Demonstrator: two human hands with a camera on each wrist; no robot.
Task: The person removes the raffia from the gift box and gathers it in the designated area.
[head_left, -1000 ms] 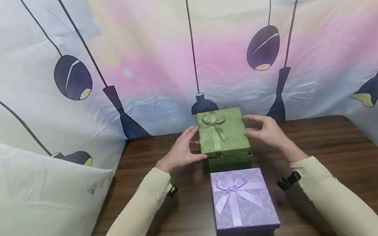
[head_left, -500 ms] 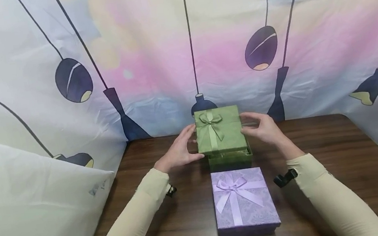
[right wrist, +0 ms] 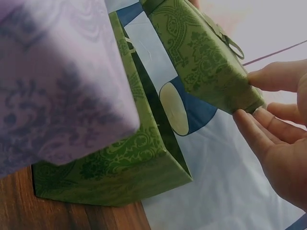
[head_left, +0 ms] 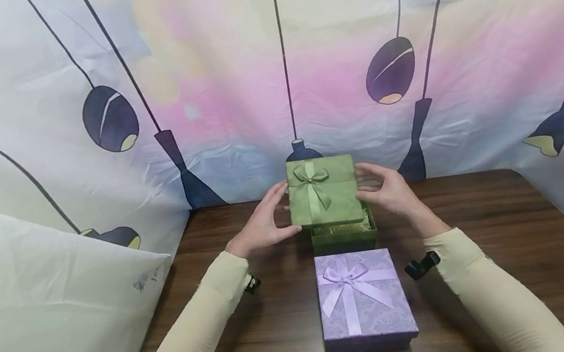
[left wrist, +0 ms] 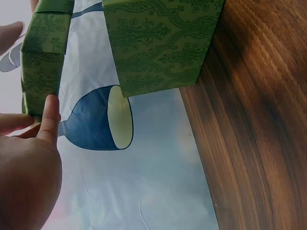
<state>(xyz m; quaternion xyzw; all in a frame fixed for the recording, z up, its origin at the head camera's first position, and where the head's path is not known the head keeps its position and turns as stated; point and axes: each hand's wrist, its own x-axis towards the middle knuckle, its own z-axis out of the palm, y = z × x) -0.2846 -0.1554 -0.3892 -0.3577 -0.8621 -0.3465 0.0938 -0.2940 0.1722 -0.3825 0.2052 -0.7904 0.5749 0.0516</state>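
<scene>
A green gift box lid [head_left: 341,201] with a ribbon bow is held up between my two hands. My left hand [head_left: 258,223] grips its left side, with the thumb at the near corner. On the opposite side, my right hand [head_left: 391,192] pinches the lid's edge; the right wrist view shows fingers [right wrist: 256,136] and thumb at its corner. Beneath the lid and slightly to the right stands the green box base [head_left: 344,242], with pale, shiny filling [head_left: 355,226] partly visible. The left wrist view shows a clear gap between lid [left wrist: 43,72] and base [left wrist: 158,48].
A lidded purple gift box [head_left: 365,302] with a lilac bow sits on the brown wooden table [head_left: 480,221], just in front of the green base. Behind the table hangs a printed cloth [head_left: 333,74]. White fabric [head_left: 54,313] covers the left side.
Both hands have raised the green lid off its base and shifted it slightly left and away. More of the base and its filling now shows. The purple box has stayed put.
</scene>
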